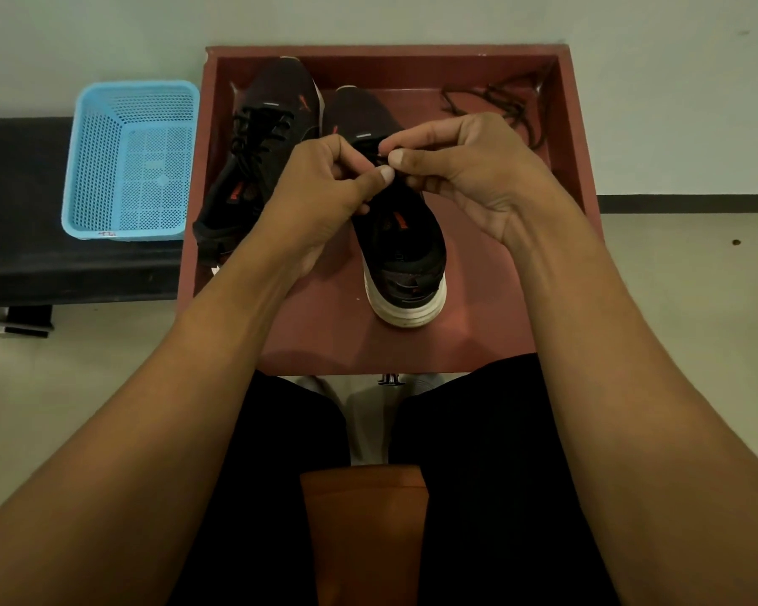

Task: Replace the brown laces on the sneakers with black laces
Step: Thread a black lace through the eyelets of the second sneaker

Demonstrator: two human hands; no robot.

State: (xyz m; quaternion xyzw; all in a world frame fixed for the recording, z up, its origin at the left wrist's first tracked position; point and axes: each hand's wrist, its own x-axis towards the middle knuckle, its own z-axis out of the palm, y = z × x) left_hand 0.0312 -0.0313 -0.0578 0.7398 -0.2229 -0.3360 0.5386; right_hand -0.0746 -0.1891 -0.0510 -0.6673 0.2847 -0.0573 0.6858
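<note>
Left hand (324,181): fingers curled, thumb and forefinger pinching the black lace (379,158).
Right hand (469,168): fingers curled, pinching the same lace, thumb tip just beside the left thumb.
Black lace: thin, dark; only a short piece shows between the hands, above the centre sneaker's tongue.
Centre sneaker (405,251): black upper, orange logo, white sole; heel toward 6 o'clock.
Second sneaker (263,137): at 10 o'clock in the tray (478,299); black lacing threaded.
Brown laces (506,105): loose tangle, tray corner at 1 o'clock.
Basket (132,164): blue, perforated, at 9 o'clock on the black surface (18,212).
</note>
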